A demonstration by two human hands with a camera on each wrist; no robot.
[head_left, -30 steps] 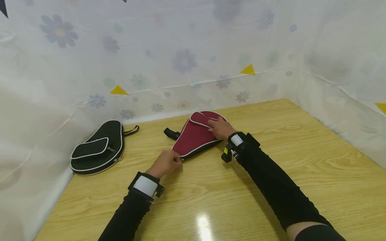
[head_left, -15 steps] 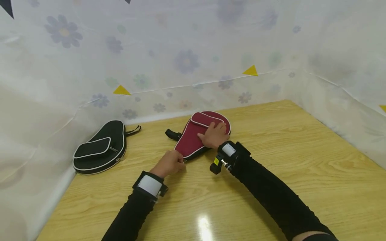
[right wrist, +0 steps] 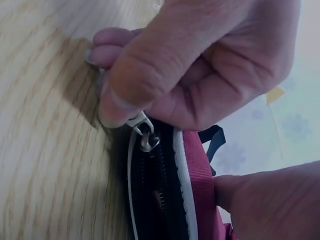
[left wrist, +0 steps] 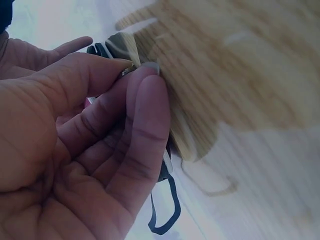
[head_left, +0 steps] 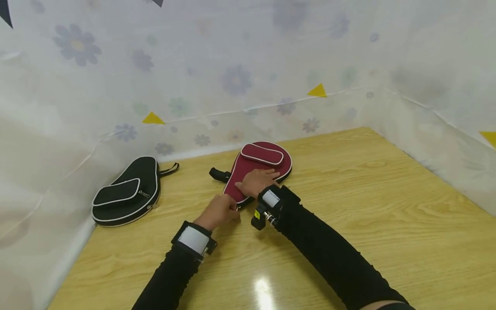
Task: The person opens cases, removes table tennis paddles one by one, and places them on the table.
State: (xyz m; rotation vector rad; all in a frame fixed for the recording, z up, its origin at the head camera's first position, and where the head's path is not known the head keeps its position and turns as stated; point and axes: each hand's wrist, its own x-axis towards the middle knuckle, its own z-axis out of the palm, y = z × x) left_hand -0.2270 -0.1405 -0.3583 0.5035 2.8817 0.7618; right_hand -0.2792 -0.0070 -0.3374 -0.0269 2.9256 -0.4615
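A dark red table tennis bat case (head_left: 267, 154) with white piping lies on the table, its narrow end toward me. At that end my left hand (head_left: 218, 212) pinches the metal zipper pull (right wrist: 141, 121) between thumb and bent forefinger. Below the slider, the right wrist view shows two rows of zipper teeth (right wrist: 159, 185) with a dark gap between them. My right hand (head_left: 257, 182) rests on the case's red face below its raised pocket, fingers stretched out. Its thumb (right wrist: 265, 197) presses the red fabric. The left wrist view shows the left hand's curled fingers hiding most of the pull.
A second bat case (head_left: 131, 189), black with white piping and a small pocket, lies at the left. Its wrist loop (head_left: 169, 169) points right. A black strap (head_left: 219, 174) sticks out from the red case. Floral sheeting (head_left: 236, 82) walls the wooden table (head_left: 348, 206).
My right hand has slid from the pocket at the wide end down toward the narrow end, near the left hand. The left hand keeps its pinch with little movement.
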